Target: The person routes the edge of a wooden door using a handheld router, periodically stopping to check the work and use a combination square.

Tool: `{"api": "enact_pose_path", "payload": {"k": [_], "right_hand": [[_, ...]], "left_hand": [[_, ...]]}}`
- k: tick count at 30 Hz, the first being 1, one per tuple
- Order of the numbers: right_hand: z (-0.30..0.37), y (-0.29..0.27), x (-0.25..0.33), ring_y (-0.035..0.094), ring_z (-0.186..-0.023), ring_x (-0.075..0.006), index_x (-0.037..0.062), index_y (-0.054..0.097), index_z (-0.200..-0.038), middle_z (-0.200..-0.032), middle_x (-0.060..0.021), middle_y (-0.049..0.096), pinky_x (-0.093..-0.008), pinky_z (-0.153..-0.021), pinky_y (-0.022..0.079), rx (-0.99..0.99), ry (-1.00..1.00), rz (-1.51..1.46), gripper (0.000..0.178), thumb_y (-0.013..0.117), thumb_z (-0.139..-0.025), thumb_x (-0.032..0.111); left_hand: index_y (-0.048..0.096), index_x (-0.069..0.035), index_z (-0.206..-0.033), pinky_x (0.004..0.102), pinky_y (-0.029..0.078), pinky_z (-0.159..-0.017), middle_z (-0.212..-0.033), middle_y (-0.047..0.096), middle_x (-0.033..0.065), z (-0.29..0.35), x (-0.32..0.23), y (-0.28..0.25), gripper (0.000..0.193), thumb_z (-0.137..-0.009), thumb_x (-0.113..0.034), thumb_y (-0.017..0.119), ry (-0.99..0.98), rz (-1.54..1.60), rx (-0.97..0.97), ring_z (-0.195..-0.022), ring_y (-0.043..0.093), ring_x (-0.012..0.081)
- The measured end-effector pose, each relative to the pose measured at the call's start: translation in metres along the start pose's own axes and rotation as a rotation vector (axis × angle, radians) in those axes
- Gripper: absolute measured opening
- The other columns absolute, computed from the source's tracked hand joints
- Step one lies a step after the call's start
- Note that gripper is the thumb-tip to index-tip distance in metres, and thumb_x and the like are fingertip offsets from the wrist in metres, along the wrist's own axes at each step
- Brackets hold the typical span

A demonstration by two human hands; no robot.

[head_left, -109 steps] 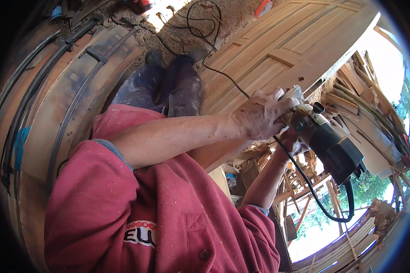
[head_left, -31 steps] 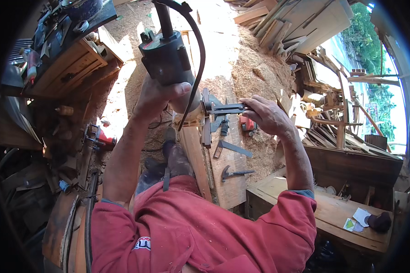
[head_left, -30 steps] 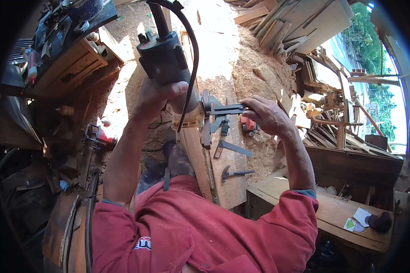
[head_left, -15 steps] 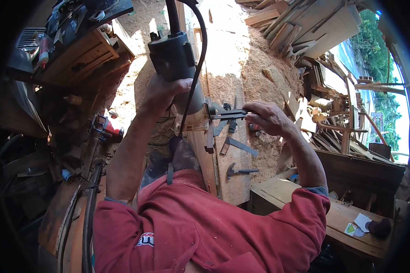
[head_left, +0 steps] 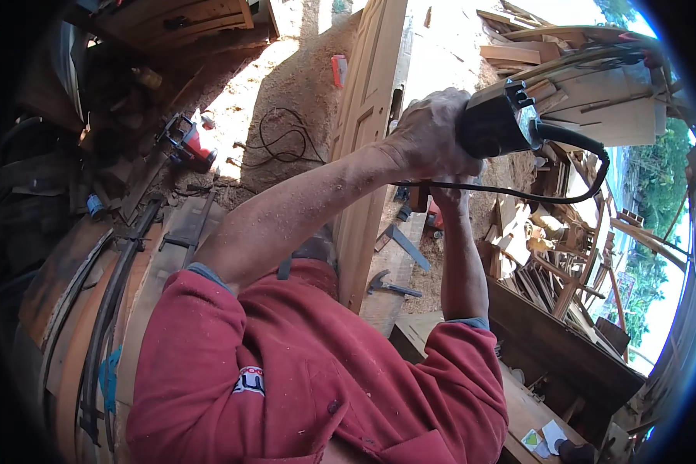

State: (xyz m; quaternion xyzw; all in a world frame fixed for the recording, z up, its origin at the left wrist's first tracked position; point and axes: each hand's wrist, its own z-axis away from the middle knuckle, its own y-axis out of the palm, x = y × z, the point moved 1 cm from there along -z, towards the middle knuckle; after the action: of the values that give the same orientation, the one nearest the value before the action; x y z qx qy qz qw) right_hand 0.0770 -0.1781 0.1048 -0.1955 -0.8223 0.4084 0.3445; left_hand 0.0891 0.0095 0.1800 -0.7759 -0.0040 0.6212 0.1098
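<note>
My left hand (head_left: 433,131) is wrapped round the body of a corded trim router (head_left: 495,120). The router is tilted so its black motor end points right, and its cord loops back under the hand. Its base is hidden behind my left hand. My right hand (head_left: 450,195) is just below, largely covered by the left; its fingers are hidden. A panelled wooden door (head_left: 356,147) stands on edge beside both hands. Below them on a wooden board lie a try square (head_left: 407,246) and a hammer (head_left: 394,284).
A red power tool (head_left: 193,145) and a coiled black cord (head_left: 286,143) lie on the sawdust-covered floor at left. Bar clamps (head_left: 104,332) rest on boards at lower left. Scrap wood (head_left: 564,85) is piled at right, above a wooden chest (head_left: 549,332).
The router has swung from upright to pointing right, and moved right with my left hand. My right hand, earlier on the router's metal guide, is now mostly hidden behind the left. The view has shifted.
</note>
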Motion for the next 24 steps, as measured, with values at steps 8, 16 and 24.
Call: {"api": "enact_pose_path", "payload": {"k": [8,16,24], "right_hand": [[-0.001,0.022,0.028,0.066,-0.100,-0.0270,0.0071,0.070,-0.103,-0.105,-0.0099,0.070,-0.0427,-0.091,0.051,-0.073,0.578,-0.375,0.049,0.083,-0.066,0.036],[0.027,0.059,-0.006,0.065,-0.097,-0.0198,0.0019,0.064,-0.114,-0.106,-0.0079,0.067,-0.0366,-0.095,0.051,-0.164,0.587,-0.468,0.065,0.087,-0.056,0.018],[0.028,0.075,-0.016,0.065,-0.106,-0.0270,-0.0021,0.061,-0.119,-0.117,-0.0162,0.067,-0.0413,-0.097,0.050,-0.180,0.570,-0.498,0.064,0.079,-0.058,0.000]], "left_hand": [[0.051,-0.001,-0.126,0.0408,0.043,-0.101,-0.129,0.049,0.0151,0.087,0.131,0.003,0.047,-0.100,-0.040,0.052,-0.293,0.220,-0.373,-0.113,0.054,0.0278],[0.059,-0.001,-0.101,0.0418,0.047,-0.079,-0.095,0.059,0.0175,0.169,0.174,0.048,0.037,-0.106,-0.032,0.039,-0.294,-0.045,0.236,-0.091,0.059,0.0337],[0.056,-0.001,-0.100,0.0471,0.045,-0.079,-0.091,0.058,0.0201,0.148,0.170,0.049,0.052,-0.103,-0.049,0.037,-0.319,0.186,-0.213,-0.092,0.058,0.0405]]}}
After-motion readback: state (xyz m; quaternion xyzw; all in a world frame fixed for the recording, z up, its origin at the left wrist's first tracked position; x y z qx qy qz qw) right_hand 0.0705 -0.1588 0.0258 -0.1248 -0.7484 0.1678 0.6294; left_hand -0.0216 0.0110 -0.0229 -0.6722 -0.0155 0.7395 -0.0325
